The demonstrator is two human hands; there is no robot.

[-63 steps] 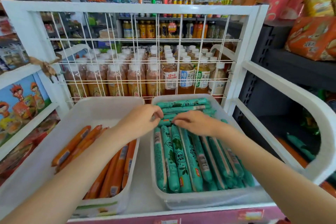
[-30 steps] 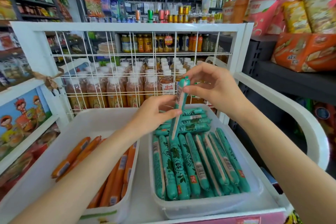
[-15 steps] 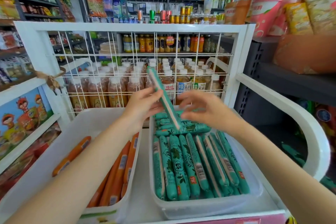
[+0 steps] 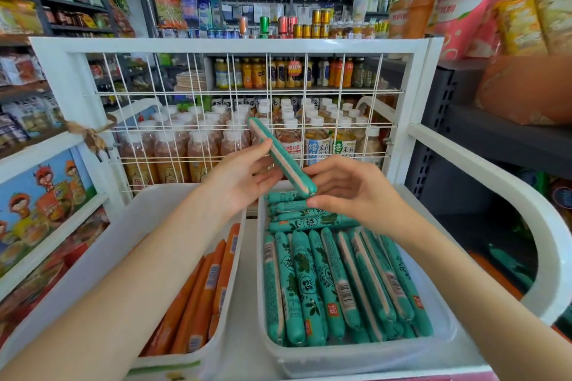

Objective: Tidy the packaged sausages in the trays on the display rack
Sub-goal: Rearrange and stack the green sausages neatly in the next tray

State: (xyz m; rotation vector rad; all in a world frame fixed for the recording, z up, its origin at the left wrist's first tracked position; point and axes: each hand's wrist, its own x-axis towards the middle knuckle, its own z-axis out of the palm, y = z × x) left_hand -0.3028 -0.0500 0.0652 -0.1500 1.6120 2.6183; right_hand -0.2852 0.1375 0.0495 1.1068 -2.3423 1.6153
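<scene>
- Left tray point(image 4: 93, 260): orange sausages point(image 4: 198, 297) lie lengthwise, near to far.
- Left hand point(image 4: 244, 178) pinches a green sausage point(image 4: 282, 158) held above the right tray point(image 4: 445, 337), long axis tilted, upper end far-left, lower end near-right.
- Right hand point(image 4: 349, 192), fingers loosely curled, touches its lower end.

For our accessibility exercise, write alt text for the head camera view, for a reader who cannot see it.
A person's left hand holds a green packaged sausage tilted above the right tray of green sausages, with the right hand at its lower end. The left tray holds orange sausages; bottled drinks stand behind the white wire rack.
</scene>
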